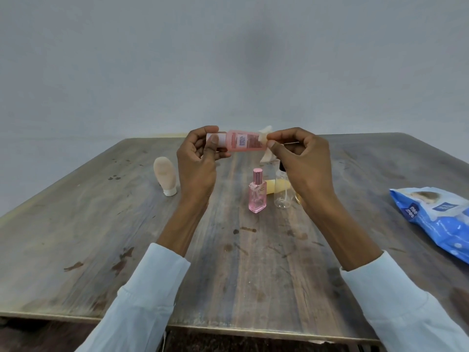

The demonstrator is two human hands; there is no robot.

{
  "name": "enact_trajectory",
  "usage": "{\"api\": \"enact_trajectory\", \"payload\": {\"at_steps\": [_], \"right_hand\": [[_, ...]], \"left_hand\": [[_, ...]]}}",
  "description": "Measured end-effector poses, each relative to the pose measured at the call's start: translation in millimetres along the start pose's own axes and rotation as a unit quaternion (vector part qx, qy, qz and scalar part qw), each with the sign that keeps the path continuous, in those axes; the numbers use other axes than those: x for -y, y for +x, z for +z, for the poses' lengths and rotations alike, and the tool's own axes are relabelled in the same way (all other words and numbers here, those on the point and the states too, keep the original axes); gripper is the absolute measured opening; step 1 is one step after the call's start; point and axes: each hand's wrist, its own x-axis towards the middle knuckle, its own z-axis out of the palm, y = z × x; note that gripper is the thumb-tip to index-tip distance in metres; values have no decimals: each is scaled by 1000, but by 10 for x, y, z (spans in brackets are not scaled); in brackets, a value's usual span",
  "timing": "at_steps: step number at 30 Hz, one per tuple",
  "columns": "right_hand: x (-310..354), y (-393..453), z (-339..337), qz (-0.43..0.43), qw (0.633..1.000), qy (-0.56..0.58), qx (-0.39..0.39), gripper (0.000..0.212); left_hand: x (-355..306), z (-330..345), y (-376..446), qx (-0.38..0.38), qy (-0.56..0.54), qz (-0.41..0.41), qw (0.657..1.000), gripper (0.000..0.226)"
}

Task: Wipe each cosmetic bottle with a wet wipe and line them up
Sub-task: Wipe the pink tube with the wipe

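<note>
The left hand [196,158] holds the pink bottle [241,142] sideways by its cap; the right hand [294,153] pinches the wet wipe [266,133]. A slip could drop it onto the bottles [257,194] below.

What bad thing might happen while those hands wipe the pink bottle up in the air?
1. The pink bottle is held sideways above the table, the left hand gripping only its cap end. A wet, slippery bottle might drop.
2. The perfume bottle and clear bottle stand right below the right hand, which pinches the wipe. A falling bottle or lowered wrist might topple them.
</note>
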Motion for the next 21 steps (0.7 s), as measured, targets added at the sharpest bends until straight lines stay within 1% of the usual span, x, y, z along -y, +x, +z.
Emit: {"api": "enact_trajectory", "payload": {"at_steps": [4,7,10,14,18,21], "right_hand": [[16,-4,-6,-4,1000,6,-9,6],[24,-23,25,-35,999,-29,-14,6],[59,-49,47,-91,993,-71,-23,8],[68,-56,68,-181,974,-125,-49,13],[59,-101,116,-222,960,-167,-34,13],[56,-128,149,-257,950,-177,-28,15]], "left_hand": [[-5,-9,-12,55,-13,0,998,17],[-16,38,-72,93,11,9,996,21],[-8,35,-81,95,19,13,995,24],[-22,-17,-45,85,0,-1,996,29],[-42,7,-57,82,-13,8,996,16],[-60,13,-70,81,0,24,996,16]]}}
